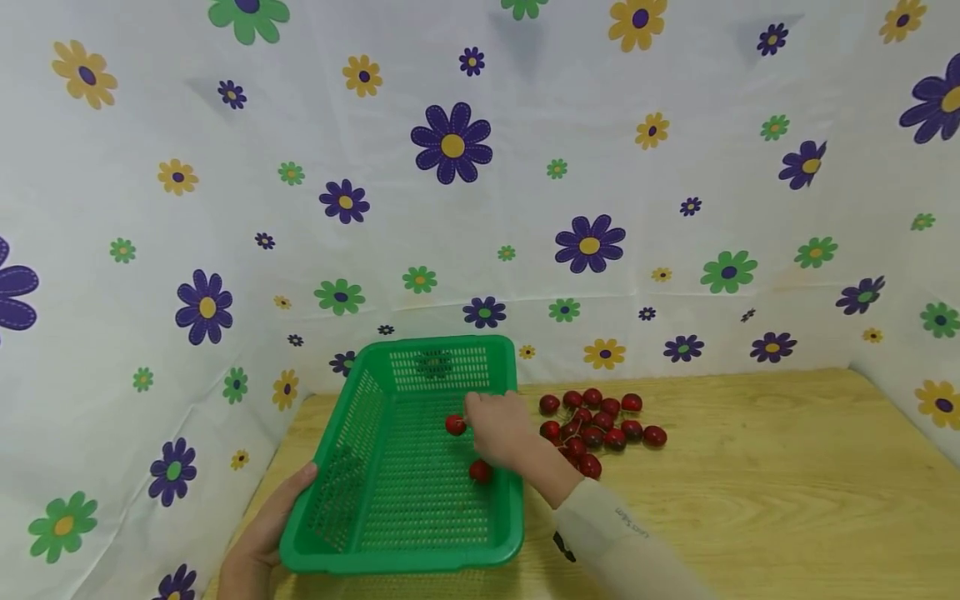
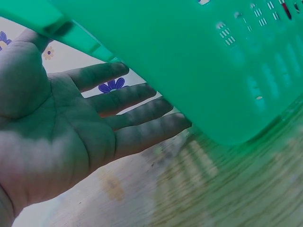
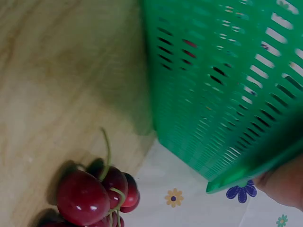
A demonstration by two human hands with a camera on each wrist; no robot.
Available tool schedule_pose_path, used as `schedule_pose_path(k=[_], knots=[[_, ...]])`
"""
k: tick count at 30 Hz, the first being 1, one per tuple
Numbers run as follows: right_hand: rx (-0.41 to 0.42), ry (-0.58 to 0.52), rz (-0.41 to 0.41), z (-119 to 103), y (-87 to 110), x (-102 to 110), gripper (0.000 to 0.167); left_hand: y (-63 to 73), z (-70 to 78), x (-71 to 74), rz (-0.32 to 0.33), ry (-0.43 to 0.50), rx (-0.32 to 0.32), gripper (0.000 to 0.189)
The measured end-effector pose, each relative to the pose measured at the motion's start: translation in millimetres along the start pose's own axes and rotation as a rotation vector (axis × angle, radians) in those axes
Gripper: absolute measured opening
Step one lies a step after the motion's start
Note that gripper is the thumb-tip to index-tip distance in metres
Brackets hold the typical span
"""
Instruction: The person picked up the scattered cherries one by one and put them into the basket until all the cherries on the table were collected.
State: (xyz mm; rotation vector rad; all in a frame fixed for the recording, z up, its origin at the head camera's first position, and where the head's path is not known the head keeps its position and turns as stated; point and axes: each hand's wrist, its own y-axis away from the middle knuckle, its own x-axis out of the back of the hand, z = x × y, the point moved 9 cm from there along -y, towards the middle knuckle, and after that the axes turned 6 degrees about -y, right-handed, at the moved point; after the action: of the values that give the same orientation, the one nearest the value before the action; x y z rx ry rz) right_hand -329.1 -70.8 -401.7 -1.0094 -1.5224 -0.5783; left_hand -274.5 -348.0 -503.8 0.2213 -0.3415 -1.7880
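A green plastic basket [image 1: 405, 560] with slotted walls stands on the wooden table. Over its right side reaches my right hand [image 1: 498, 425], pinching a red cherry [image 1: 455, 425] by its stem above the basket floor. Another cherry [image 1: 481, 472] lies inside near the right wall. At the basket's left side, my left hand [image 1: 273, 521] rests its thumb on the rim; in the left wrist view its other fingers are straight, tips right at the outer wall. The right wrist view shows only a bit of the right hand [image 3: 284, 184] at the rim.
A loose cluster of dark red cherries [image 1: 592, 438], some with green stems, lies on the table [image 1: 750, 492] just right of the basket. White cloth [image 1: 510, 225] printed with flowers hangs behind and along both sides. A small black object [image 1: 564, 547] shows beside the right forearm.
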Motion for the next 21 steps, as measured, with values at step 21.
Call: schedule_pose_path(k=[21], knots=[[-0.007, 0.218, 0.006, -12.9, -3.7, -6.5, 0.016, 11.2, 0.3, 7.9, 0.019, 0.007, 0.048, 0.082]])
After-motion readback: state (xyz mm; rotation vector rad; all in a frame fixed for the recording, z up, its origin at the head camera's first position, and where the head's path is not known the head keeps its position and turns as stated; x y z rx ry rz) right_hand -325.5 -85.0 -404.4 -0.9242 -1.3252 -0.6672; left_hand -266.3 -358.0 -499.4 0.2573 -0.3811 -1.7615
